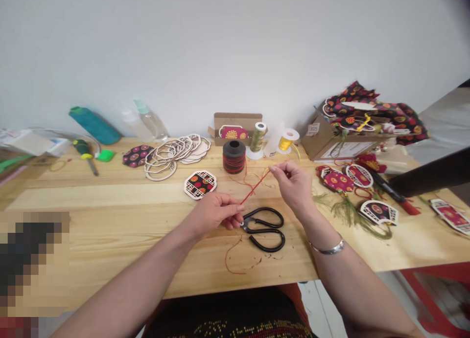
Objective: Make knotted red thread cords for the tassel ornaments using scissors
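A length of red cord (256, 187) is stretched taut between my two hands above the table. My left hand (220, 212) pinches its lower end, and a thin loose tail (226, 259) trails on the wood below. Up and to the right, my right hand (292, 181) pinches the other end between thumb and fingers. Black-handled scissors (267, 229) lie just under the cord, their blades partly hidden by my left hand. A spool of dark red cord (234, 159) stands behind. An ornament with a patterned cloth centre (200, 184) lies left of the cord.
Wooden frames (172, 154) are piled at the back left, near a screwdriver (86, 157) and bottles (149, 120). Thread spools (258, 140) stand by the wall. On the right are a cardboard box (330, 140) of fabric, tasselled ornaments (379, 212) and a marker (389, 189).
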`<state>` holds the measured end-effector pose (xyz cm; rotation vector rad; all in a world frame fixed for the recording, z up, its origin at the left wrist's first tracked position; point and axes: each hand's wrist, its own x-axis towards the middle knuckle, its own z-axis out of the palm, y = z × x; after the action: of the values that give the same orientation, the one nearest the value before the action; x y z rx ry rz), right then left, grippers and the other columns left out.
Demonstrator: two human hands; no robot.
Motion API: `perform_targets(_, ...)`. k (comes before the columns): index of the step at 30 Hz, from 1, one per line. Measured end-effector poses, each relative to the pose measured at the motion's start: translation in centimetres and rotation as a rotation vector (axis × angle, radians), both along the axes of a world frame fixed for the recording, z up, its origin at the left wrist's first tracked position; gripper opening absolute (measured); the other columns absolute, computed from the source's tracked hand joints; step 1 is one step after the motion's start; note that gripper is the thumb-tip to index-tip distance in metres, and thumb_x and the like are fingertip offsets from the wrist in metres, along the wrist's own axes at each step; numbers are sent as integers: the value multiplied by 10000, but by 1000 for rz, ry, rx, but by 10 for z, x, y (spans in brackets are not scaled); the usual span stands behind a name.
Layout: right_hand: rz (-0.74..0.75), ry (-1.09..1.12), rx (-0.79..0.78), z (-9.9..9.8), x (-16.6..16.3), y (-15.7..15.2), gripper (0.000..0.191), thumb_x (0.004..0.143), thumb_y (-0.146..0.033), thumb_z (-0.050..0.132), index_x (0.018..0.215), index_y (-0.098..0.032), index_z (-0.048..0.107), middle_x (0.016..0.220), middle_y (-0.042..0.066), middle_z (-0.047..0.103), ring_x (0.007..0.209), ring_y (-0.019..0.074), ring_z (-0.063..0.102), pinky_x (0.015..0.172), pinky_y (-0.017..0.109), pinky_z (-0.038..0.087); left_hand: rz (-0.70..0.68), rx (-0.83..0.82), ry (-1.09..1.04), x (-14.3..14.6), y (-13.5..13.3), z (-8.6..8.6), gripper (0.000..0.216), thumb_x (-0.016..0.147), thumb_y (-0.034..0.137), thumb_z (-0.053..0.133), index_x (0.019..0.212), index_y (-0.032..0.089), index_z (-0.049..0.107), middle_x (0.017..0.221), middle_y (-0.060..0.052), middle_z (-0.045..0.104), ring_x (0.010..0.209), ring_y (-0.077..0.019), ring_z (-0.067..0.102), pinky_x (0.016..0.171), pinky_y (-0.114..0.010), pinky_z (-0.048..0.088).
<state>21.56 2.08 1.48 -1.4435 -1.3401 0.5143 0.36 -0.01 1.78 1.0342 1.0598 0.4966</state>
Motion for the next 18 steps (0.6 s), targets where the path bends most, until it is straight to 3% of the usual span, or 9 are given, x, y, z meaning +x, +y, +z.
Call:
perform_targets(4, -2, -108, 155, -3, -8, -6, 190, 810, -271, 673, 648, -180, 628, 577, -10, 579, 527, 119, 480, 541, 267, 392, 109, -126, -27, 2, -1, 3, 142, 777, 202, 707, 680, 97, 704, 626, -77, 733, 521, -133, 683, 469, -185, 508)
perform_targets(10, 253, -523, 468, -9, -38, -30, 176, 894, -207, 618, 720, -192, 640, 686, 35, 629, 682, 163, 515, 637, 306, 411, 256, -273, -167, 4, 1, 8, 171, 849, 129, 602, 757, 73, 736, 677, -107, 752, 582, -178, 723, 506, -226, 565)
perform_targets(18, 337, -811, 607, -3, -40, -36, 152, 919, -172, 587, 782, -184, 653, 667, 26, 613, 705, 178, 475, 634, 337, 330, 295, -343, -303, 3, 2, 5, 275, 898, 83, 522, 713, 67, 724, 680, -116, 747, 593, -186, 723, 524, -245, 590)
